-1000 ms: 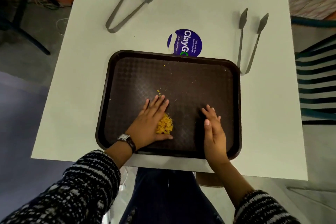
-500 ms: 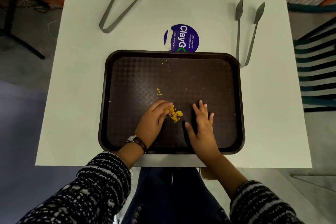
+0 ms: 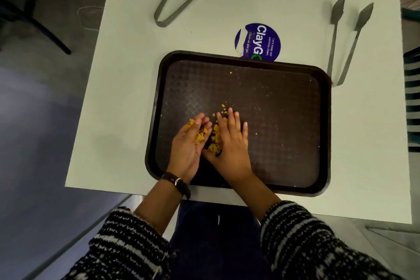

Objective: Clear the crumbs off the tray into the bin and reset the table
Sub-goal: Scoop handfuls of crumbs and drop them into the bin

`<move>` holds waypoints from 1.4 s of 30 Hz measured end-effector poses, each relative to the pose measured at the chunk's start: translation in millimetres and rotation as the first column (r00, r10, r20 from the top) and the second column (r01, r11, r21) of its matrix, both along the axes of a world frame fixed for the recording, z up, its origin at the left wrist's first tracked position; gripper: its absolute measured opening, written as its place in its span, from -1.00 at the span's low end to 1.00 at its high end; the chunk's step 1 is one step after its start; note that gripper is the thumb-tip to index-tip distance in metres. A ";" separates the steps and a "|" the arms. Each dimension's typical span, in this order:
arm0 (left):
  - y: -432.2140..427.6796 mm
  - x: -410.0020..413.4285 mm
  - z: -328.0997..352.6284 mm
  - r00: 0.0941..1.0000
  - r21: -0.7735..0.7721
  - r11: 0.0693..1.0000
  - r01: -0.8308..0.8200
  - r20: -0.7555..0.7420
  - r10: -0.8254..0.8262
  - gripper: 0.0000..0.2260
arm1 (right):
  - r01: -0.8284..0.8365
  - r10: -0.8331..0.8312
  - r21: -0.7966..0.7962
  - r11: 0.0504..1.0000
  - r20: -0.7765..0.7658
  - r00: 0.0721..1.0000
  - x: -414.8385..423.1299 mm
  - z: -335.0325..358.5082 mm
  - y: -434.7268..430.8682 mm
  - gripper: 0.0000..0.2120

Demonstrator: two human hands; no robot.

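Two hands are meeting over the dark brown plastic tray point(image 3: 284, 120): the left hand point(image 3: 189, 145) is lying palm up, cupping yellow crumbs point(image 3: 200, 137), and the right hand point(image 3: 230, 143) is lying flat, fingers spread, beside more crumbs. Beyond them, two grey metal tongs point(image 3: 181, 0) are resting on the white table point(image 3: 127, 79).

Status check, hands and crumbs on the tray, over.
Left hand cupped, crumbs in palm. Right hand flat, scraping on tray. No bin in view.

The left hand point(image 3: 188, 150) has turned palm-up and now cups yellow crumbs point(image 3: 201, 136) — the right hand point(image 3: 231, 143) has slid in against it, palm down, pushing the rest of the pile over
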State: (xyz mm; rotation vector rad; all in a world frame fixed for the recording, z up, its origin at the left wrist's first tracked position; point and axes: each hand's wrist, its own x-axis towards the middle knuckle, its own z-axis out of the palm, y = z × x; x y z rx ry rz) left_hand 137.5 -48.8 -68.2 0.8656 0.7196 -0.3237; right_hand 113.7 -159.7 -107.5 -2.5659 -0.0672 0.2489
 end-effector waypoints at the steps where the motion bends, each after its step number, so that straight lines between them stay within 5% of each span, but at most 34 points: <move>1: 2.4 0.4 1.6 1.000 -0.009 1.000 0.010 0.002 -0.010 -0.83 | -0.020 0.020 -0.020 1.000 0.013 1.000 1.1 -2.3 2.3 -0.23; 5: 10.9 2.4 5.8 0.997 -0.016 0.998 0.067 0.033 -0.067 -0.79 | -0.094 0.099 -0.055 0.994 0.095 0.991 2.3 -11.3 6.8 -0.48; 10: 12.3 5.6 11.8 0.999 -0.050 0.998 0.041 0.027 -0.040 -0.78 | -0.038 0.013 0.101 0.994 0.232 0.973 5.6 -19.2 3.4 -0.63; 21: -1.9 10.7 14.2 0.987 -0.329 0.933 -0.143 -0.114 0.111 -0.78 | 0.083 -0.156 0.250 0.965 0.288 0.945 7.6 -14.4 0.4 -0.70; 23: -2.7 10.1 14.4 0.988 -0.348 0.928 -0.133 -0.121 0.096 -0.78 | 0.203 -0.298 0.362 0.910 0.229 0.927 9.4 -3.6 5.7 -0.71; 25: -2.9 9.8 13.9 0.992 -0.341 0.935 -0.102 -0.108 0.069 -0.78 | 0.452 -0.577 0.568 0.687 0.048 0.816 13.8 10.2 13.6 -0.74; 27: -3.1 10.0 13.5 0.995 -0.324 0.943 -0.075 -0.087 0.049 -0.78 | 0.652 -0.735 0.724 0.227 -0.312 0.602 21.2 24.8 15.2 -0.80; 29: -5.9 9.3 15.5 0.997 -0.306 0.951 -0.052 -0.064 0.034 -0.79 | 0.653 -0.620 0.726 -0.216 -0.618 0.483 22.7 35.9 7.0 -0.82; 31: -12.2 7.3 19.0 0.999 -0.296 0.955 -0.029 -0.047 0.016 -0.79 | 0.584 -0.418 0.663 -0.469 -0.749 0.515 18.3 45.6 -5.8 -0.82; 35: -37.2 -4.2 23.8 0.998 -0.284 0.958 0.040 -0.031 -0.051 -0.78 | 0.528 -0.166 0.548 -0.649 -0.779 0.604 0.7 62.3 -31.2 -0.80; 42: -94.1 -49.6 30.8 0.992 -0.319 0.939 0.128 0.027 -0.125 -0.78 | 0.477 -0.121 0.525 -0.705 -0.752 0.648 -57.2 79.7 -93.5 -0.79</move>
